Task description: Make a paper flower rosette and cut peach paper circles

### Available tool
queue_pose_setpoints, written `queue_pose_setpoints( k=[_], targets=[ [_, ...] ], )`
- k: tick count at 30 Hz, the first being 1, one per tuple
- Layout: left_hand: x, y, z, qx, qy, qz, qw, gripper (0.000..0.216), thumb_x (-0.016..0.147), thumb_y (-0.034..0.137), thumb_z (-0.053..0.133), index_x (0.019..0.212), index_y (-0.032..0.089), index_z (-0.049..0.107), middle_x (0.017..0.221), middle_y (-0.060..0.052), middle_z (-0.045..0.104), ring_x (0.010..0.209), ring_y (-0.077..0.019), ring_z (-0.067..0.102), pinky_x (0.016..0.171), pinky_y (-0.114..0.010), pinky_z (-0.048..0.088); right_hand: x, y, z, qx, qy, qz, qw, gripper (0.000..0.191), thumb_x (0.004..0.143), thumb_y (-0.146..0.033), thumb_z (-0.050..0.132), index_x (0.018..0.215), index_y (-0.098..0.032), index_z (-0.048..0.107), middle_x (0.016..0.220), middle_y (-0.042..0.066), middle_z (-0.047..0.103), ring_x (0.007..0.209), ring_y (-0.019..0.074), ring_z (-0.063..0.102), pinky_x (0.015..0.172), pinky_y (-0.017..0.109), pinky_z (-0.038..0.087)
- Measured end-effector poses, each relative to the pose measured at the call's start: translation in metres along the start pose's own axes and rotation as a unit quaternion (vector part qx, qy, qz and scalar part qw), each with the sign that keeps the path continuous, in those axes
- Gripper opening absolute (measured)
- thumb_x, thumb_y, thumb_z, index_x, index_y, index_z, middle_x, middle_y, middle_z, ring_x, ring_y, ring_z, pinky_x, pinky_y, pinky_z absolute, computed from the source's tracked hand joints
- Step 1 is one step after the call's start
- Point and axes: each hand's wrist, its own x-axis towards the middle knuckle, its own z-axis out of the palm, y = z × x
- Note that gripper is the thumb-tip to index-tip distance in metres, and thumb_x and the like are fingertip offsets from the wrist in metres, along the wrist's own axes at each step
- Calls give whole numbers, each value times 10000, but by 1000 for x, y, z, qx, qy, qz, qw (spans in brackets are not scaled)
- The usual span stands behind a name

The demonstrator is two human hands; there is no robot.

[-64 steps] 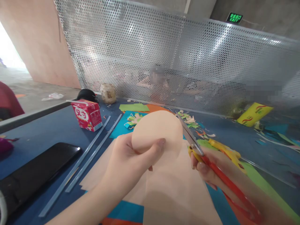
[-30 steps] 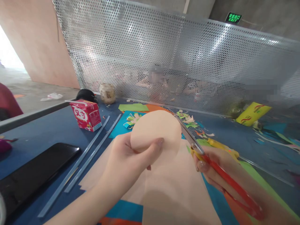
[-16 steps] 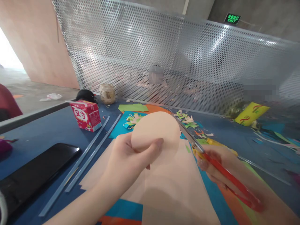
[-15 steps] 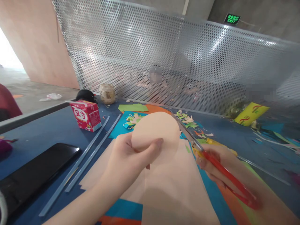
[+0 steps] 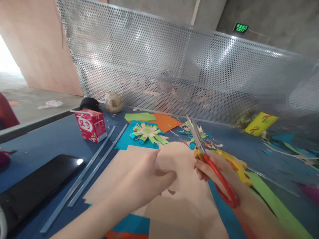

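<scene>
My left hand (image 5: pixel 152 176) pinches a round, peach-coloured paper disc (image 5: pixel 175 154) between thumb and fingers, low over the table. Below it lie larger peach paper sheets (image 5: pixel 109 176). In my right hand (image 5: pixel 214 169) is a pair of scissors (image 5: pixel 219 177) with red and yellow handles, blades pointing up and away, slightly parted. The blades are apart from the disc. Beyond the disc, a layered paper flower (image 5: pixel 147 131) in green, peach and blue rests on a blue sheet (image 5: pixel 123 141).
Glue sticks (image 5: pixel 99 162) and a black phone (image 5: pixel 45 179) lie at left, near a red drink carton (image 5: pixel 91 126). A yellow glue gun (image 5: pixel 235 166) is beside my right hand. Paper scraps (image 5: pixel 199 129) lie behind; a perforated metal screen (image 5: pixel 139 56) borders the far edge.
My left hand has lowered and tilted the disc toward the sheets, uncovering the paper flower. The scissors have swung more upright and moved left with my right hand.
</scene>
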Motion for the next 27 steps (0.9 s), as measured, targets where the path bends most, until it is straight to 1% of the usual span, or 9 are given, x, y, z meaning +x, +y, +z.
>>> queue_pose_setpoints(
  k=[2, 4, 6, 8, 15, 17, 21, 23, 27],
  targets=[
    [0, -5, 1, 16, -13, 11, 1000, 195, 662, 238, 570, 848, 189, 600, 652, -9, 678, 510, -153, 616, 432, -216, 432, -2, -6, 1, 22, -12, 4, 1000, 166, 758, -357, 558, 765, -211, 480, 622, -20, 540, 529, 129, 540, 519, 262, 427],
    [1, -9, 2, 49, -7, 12, 999, 119, 660, 269, 580, 745, 186, 595, 551, 9, 631, 440, -143, 575, 400, -213, 399, -3, -8, 0, 41, -8, 8, 999, 148, 726, -305, 578, 761, -210, 469, 649, -27, 536, 533, 117, 527, 532, 258, 422],
    [3, -10, 1, 82, 20, 14, 996, 131, 664, 306, 593, 630, 189, 544, 465, 38, 547, 408, -128, 523, 383, -205, 366, -2, -8, -1, 57, -1, 15, 998, 149, 692, -279, 588, 743, -209, 467, 639, -37, 526, 499, 104, 506, 501, 247, 408],
    [7, -7, -1, 89, 50, 33, 994, 210, 692, 342, 584, 579, 187, 497, 463, 53, 484, 421, -107, 482, 393, -196, 357, -1, -7, -2, 66, 0, 20, 998, 140, 675, -259, 593, 734, -208, 476, 605, -46, 512, 486, 103, 502, 488, 241, 408],
    [12, 2, -4, -24, 144, 100, 984, 234, 772, 411, 551, 731, 181, 536, 552, 55, 467, 470, -81, 444, 420, -184, 391, -8, -13, -2, 69, -28, 19, 997, 148, 665, -267, 623, 664, -209, 487, 534, -38, 513, 477, 110, 489, 474, 239, 411],
    [10, 3, -2, -27, 134, 104, 985, 243, 777, 417, 543, 727, 179, 536, 559, 50, 466, 493, -89, 455, 435, -191, 408, -9, -15, -1, 72, -39, 19, 996, 166, 656, -264, 638, 661, -208, 483, 534, -34, 514, 480, 109, 483, 472, 238, 411],
    [6, 6, 3, -11, 54, 72, 996, 208, 738, 379, 587, 742, 174, 557, 579, 38, 518, 507, -101, 491, 447, -200, 434, -9, -14, 0, 78, -44, 28, 996, 182, 664, -275, 645, 668, -203, 478, 528, -39, 490, 466, 102, 463, 476, 239, 419],
    [5, 8, 4, 2, 57, 69, 996, 172, 728, 341, 590, 703, 175, 554, 560, 43, 510, 487, -98, 485, 438, -196, 426, -10, -14, 0, 80, -51, 27, 995, 180, 676, -286, 643, 688, -204, 483, 549, -39, 491, 475, 103, 471, 483, 238, 426],
    [5, 8, 3, 28, 98, 98, 990, 159, 734, 273, 543, 610, 181, 504, 519, 61, 450, 476, -88, 447, 440, -185, 387, -13, -17, -1, 77, -35, -5, 996, 181, 709, -343, 615, 747, -208, 501, 605, -25, 514, 546, 120, 511, 537, 249, 452]
  ],
)
